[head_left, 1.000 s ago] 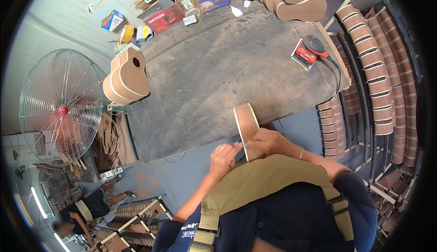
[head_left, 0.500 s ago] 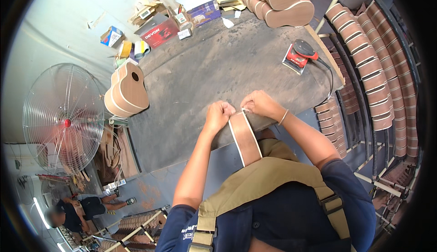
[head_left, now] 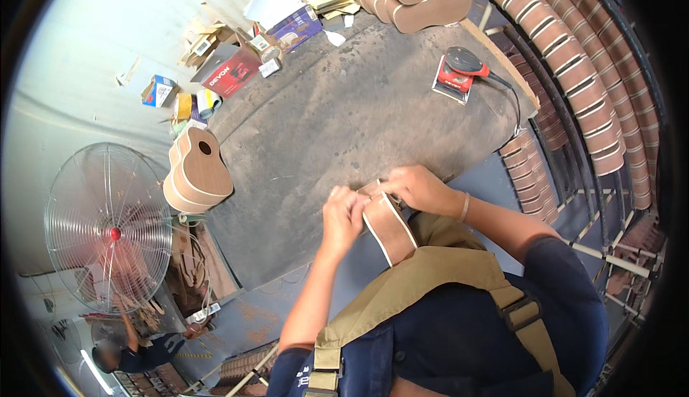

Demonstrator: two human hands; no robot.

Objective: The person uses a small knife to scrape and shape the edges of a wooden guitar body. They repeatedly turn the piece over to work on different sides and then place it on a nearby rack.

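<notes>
A small wooden guitar body (head_left: 392, 229) with white-edged rims stands on its edge between my apron and the bench's near side, its brown side strip facing up. My left hand (head_left: 343, 217) has its fingers curled in at the left rim near the far part of the body. From the right, my right hand (head_left: 420, 190) pinches at the opposite rim, fingers bent and close to the left ones. Whatever small thing may lie between the fingertips is hidden. Another small guitar body (head_left: 199, 171) with a round soundhole stands at the bench's left edge.
A red and black sander (head_left: 459, 72) with a cord rests on the dark bench (head_left: 308, 120) at right. Stacked guitar bodies (head_left: 433, 7), boxes (head_left: 228, 72) and tape rolls line the back. A large fan (head_left: 109, 228) stands left; racks of bodies (head_left: 567, 74) stand right. A person (head_left: 147, 354) is far left.
My view has shifted. The guitar body has turned, so a curved section shows beyond my hands, and both hands sit along its rims. The person at far left has raised an arm.
</notes>
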